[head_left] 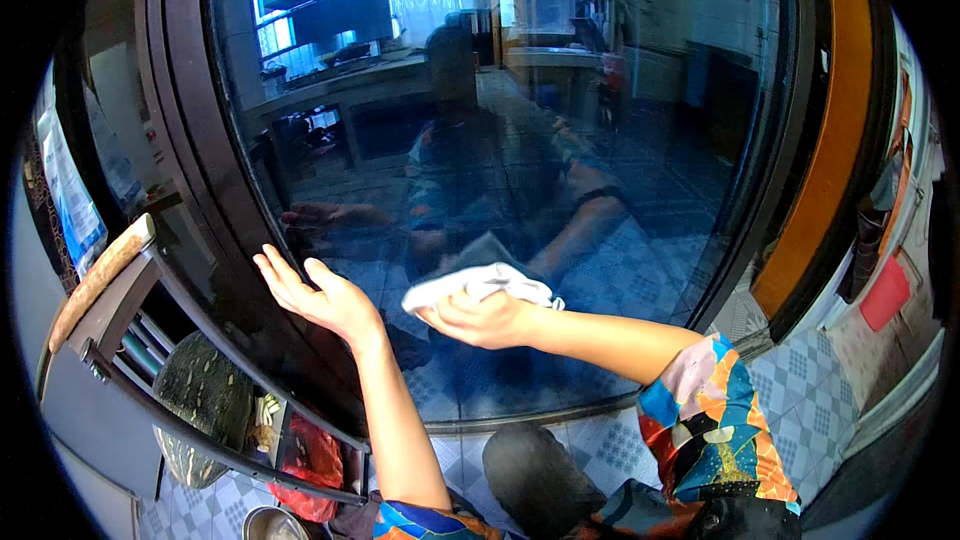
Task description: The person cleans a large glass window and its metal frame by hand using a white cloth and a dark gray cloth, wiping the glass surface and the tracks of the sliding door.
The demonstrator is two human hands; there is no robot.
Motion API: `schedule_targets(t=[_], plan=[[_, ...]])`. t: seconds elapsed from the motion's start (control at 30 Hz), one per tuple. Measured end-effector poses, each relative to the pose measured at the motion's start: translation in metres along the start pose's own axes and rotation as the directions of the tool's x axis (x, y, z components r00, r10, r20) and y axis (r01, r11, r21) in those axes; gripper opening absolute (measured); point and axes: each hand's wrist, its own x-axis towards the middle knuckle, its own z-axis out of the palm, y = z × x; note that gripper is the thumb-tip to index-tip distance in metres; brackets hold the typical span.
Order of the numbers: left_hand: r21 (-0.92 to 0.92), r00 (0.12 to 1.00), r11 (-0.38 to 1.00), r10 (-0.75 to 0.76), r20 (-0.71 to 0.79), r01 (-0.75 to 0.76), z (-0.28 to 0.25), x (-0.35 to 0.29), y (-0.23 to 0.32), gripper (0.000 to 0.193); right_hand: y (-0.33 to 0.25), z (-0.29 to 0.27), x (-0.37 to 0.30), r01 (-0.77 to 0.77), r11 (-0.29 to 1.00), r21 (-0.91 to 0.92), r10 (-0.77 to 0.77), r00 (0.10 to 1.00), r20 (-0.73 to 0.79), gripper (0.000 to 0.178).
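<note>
A large dark glass door (480, 170) stands in front of me and mirrors the room and my arms. My right hand (490, 320) grips a bunched white cloth (465, 284) at the lower middle of the pane. The cloth seems to lie against the glass, with its folds showing above my fingers. My left hand (325, 300) is held up beside the door's dark frame (215, 170), palm up and fingers stretched out, with nothing in it. Whether its fingertips touch the frame I cannot tell.
At the left stands a dark metal rack (200, 330) with a wooden rolling-pin-like piece (105, 280) on top. It holds a big green pumpkin (203, 405) and a red plastic bag (308, 465). A metal bowl (272, 523) sits below. An orange-brown door frame (825, 140) rises at the right.
</note>
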Motion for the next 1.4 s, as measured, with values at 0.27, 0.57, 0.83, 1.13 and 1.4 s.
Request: schedule_targets(t=[0.27, 0.57, 0.83, 1.13, 1.4], plan=[[-0.006, 1.000, 1.000, 0.013, -0.011, -0.013, -0.020, 0.022, -0.007, 0.059, 0.120, -0.009, 0.116, -0.543, 0.826, 0.148, 0.562, 0.812, -0.157, 0.043], [-0.078, 0.997, 0.994, -0.079, -0.023, 0.077, -0.037, 0.035, -0.017, 0.060, 0.045, 0.034, 0.168, -0.466, 0.862, 0.201, 0.500, 0.847, -0.180, 0.043], [-0.444, 0.949, 0.843, -0.311, 0.061, 0.305, -0.073, 0.074, -0.015, 0.048, -0.053, 0.028, 0.093, -0.218, 0.888, 0.406, 0.167, 0.973, 0.156, 0.037], [-0.324, 0.629, 0.645, -0.318, 0.710, 0.692, -0.120, 0.103, -0.007, 0.041, 0.036, -0.033, 0.151, -0.265, -0.825, 0.499, 0.204, 0.684, 0.700, 0.041], [-0.354, 0.424, 0.545, -0.003, 0.906, 0.760, -0.106, 0.088, 0.009, 0.063, 0.066, -0.053, 0.145, -0.272, -0.789, 0.551, 0.278, 0.642, 0.714, 0.029]])
